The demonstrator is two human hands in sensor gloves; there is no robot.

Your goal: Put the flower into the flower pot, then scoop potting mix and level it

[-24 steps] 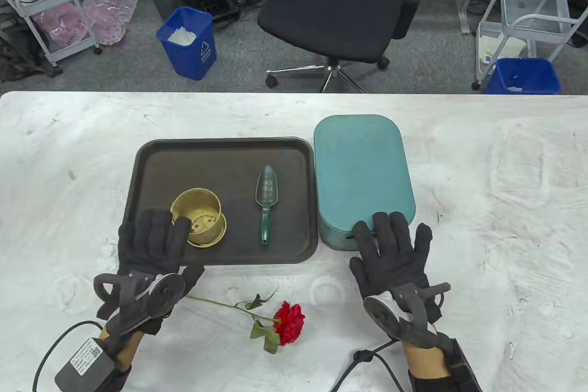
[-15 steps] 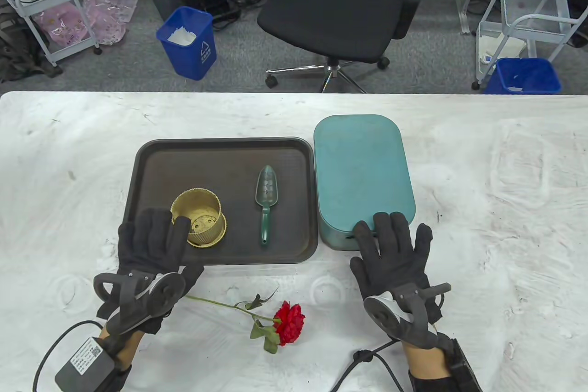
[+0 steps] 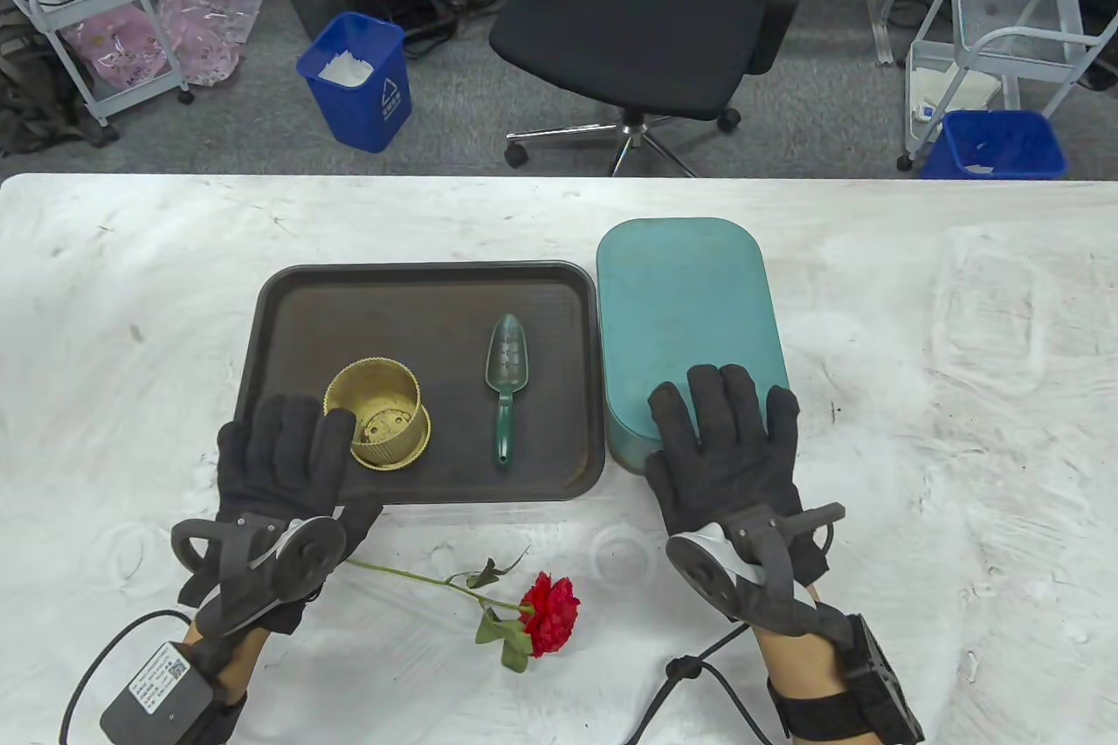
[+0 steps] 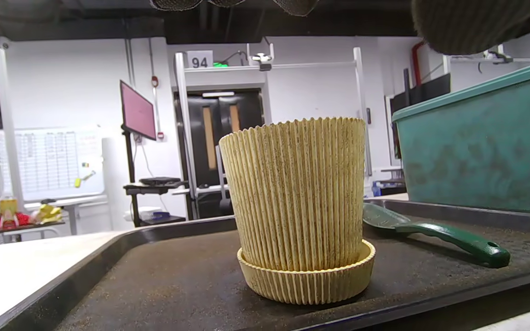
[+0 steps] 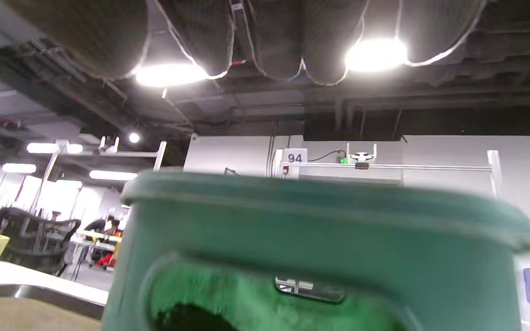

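Note:
A ribbed yellow flower pot (image 3: 378,415) (image 4: 298,209) stands empty on its saucer in the dark tray (image 3: 419,300). A green trowel (image 3: 507,382) (image 4: 435,232) lies to its right. The red flower (image 3: 550,612) lies on the table in front of the tray, its stem reaching left. My left hand (image 3: 278,452) lies flat over the tray's near left corner, fingers straight, beside the pot. My right hand (image 3: 725,431) is spread flat over the near end of the closed teal box (image 3: 686,317) (image 5: 320,257), fingers above the lid.
The tray and the teal box sit side by side mid-table. A black office chair (image 3: 646,20), two blue bins (image 3: 358,81) and wire carts stand on the floor beyond the far edge. Cables trail from both wrists at the near edge.
My right hand has moved forward and left, from the box's near right corner onto its lid. My left hand has shifted slightly forward beside the pot.

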